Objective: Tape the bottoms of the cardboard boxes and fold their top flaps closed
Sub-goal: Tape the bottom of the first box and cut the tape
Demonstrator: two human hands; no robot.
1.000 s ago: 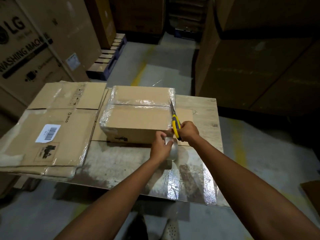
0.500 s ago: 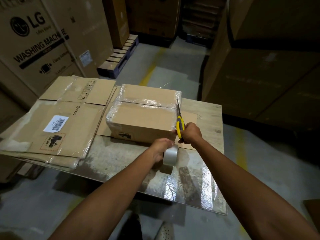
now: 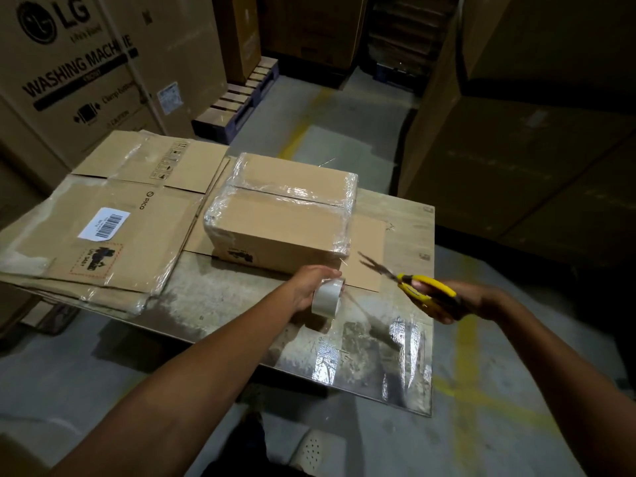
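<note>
- Both of our hands are busy over the table [image 3: 220,304], and each holds a tool.
- Our left hand [image 3: 304,285] curls round the roll of clear tape [image 3: 328,299], just off the near right corner of the cardboard box [image 3: 275,228]. We cannot tell whether the roll touches the box.
- Our right hand [image 3: 461,302] grips the yellow-handled scissors [image 3: 426,284] to the right of the box and apart from it. The blades point towards the box, stand parted and are blurred.
- The box sits near the middle of the table on a flat sheet of cardboard [image 3: 364,256]. We see shiny clear tape over its top seam and edges.
- To the left lies a stack of flattened boxes [image 3: 137,235], overhanging the table's left edge, with a white barcode label [image 3: 105,223] on the top one.
- Some clear film shines on the near right part of the table.
- Behind the table on the left stands a large carton [image 3: 69,74] printed with "LG" and "WASHING MACHINE", and a pallet [image 3: 237,101] lies on the floor near it.
</note>
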